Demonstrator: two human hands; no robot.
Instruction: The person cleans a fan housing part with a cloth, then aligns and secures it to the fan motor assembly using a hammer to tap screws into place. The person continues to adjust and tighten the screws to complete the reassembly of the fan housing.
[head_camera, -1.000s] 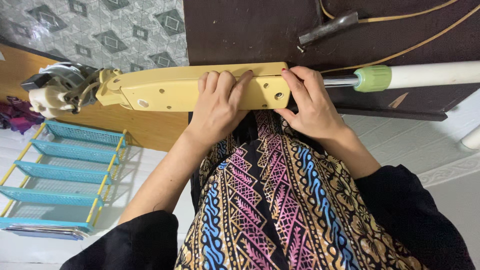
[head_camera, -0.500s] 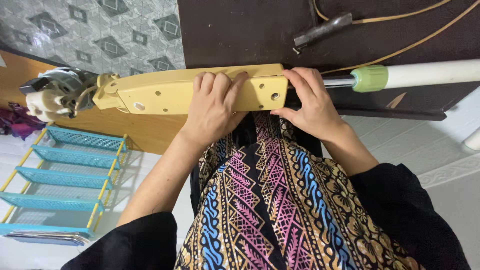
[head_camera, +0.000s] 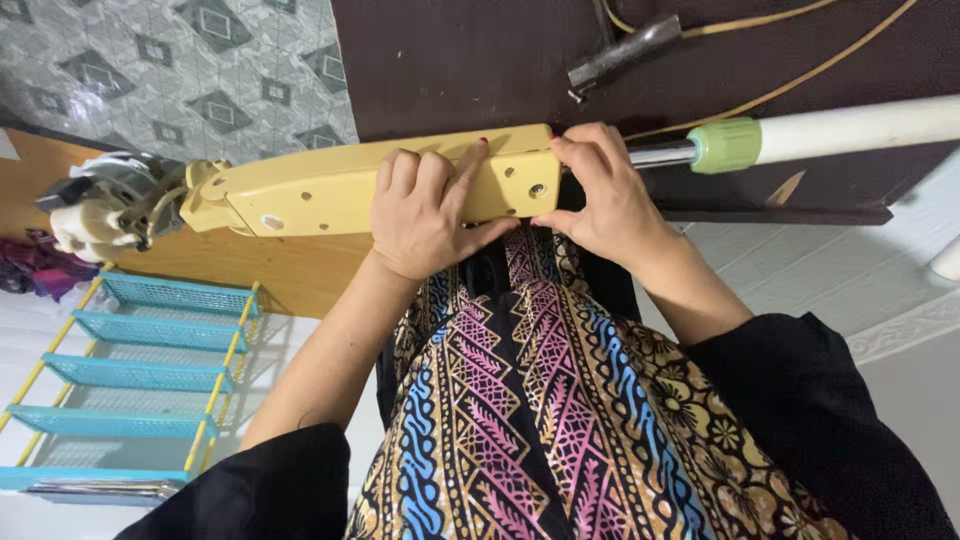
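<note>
Yellow plastic housing (head_camera: 330, 185), long and flat, is lying across the lap under both hands.

Left hand (head_camera: 428, 212) is pressing down flat on its middle, fingers draped over the top edge, not clenched; right hand (head_camera: 603, 195) is pinching its right end beside a screw hole. The long axis is running left to right, ending leftward in an exposed grey motor (head_camera: 105, 200) and rightward in a chrome rod (head_camera: 660, 154), green collar (head_camera: 724, 146) and white pole (head_camera: 860, 128). A blue wire rack (head_camera: 140, 370) is standing below left.
</note>
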